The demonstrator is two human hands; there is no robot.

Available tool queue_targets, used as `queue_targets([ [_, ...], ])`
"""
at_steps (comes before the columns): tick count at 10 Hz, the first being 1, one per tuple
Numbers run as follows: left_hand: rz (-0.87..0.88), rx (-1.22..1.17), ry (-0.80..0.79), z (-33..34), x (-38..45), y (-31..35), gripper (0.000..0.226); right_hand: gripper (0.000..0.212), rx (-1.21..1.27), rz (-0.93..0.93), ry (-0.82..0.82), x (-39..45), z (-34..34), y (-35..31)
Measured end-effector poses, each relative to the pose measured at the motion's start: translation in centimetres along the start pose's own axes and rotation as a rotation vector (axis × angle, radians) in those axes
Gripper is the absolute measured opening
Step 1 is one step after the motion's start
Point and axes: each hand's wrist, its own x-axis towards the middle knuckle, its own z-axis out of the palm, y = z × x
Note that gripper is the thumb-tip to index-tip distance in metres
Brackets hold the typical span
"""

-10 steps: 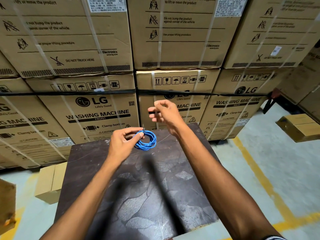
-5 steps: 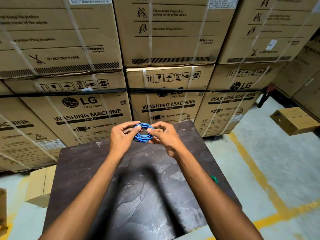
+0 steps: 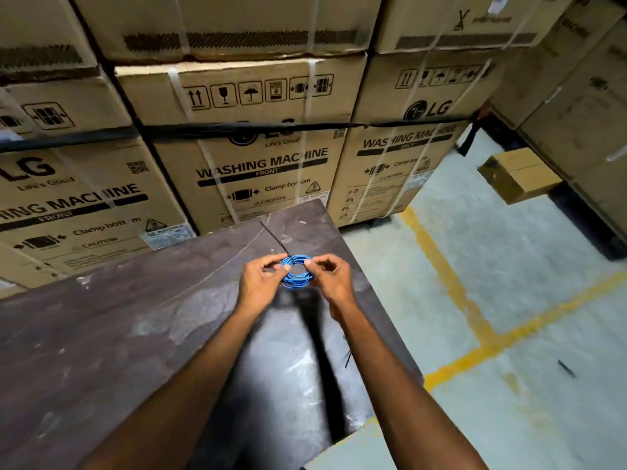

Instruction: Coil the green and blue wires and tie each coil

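Both hands clamp the small coil of thin blue wire [image 3: 296, 275] between them, the left hand [image 3: 259, 283] pinching its left edge, the right hand [image 3: 330, 278] its right. A thin black cable tie [image 3: 274, 238] sticks out beyond the fingertips. If either pinch loosens before cinching, the loops could likely spring apart.

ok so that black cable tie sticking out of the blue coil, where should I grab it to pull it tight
Probably pinch the cable tie's free tail near where it leaves the blue coil, coming from the far side. The tail stands out thin and straight, up and away from the coil's top, clear of the left hand and right hand holding the coil's sides.
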Motion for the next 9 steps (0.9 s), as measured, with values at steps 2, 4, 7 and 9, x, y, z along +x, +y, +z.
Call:
queue_targets([
  [2, -0.123, 0.023, -0.066, 8.4, 4.2, -6.4, 0.031, 0.015, -0.128, 0.08, 0.163, 6.1, -3.8, 7.0],
  [4, -0.119, 0.114, -0.078, 13.3, 5.5, -9.9, 0.029, 0.016, -0.249, 0.163, 0.269, 8.7, -6.7, 10.7],
  [7, -0.1, 0.248, 0.011, 14.7, 5.5, -10.0, 0.018, 0.014, -0.349, 0.135, 0.279, 9.0, -6.7, 10.8],
  [9, -0.066, 0.32, -0.013, 12.1, 4.3, -8.6, 0.028, 0.014, -0.469, 0.014, 0.279, 6.9, -6.5, 9.8],
])
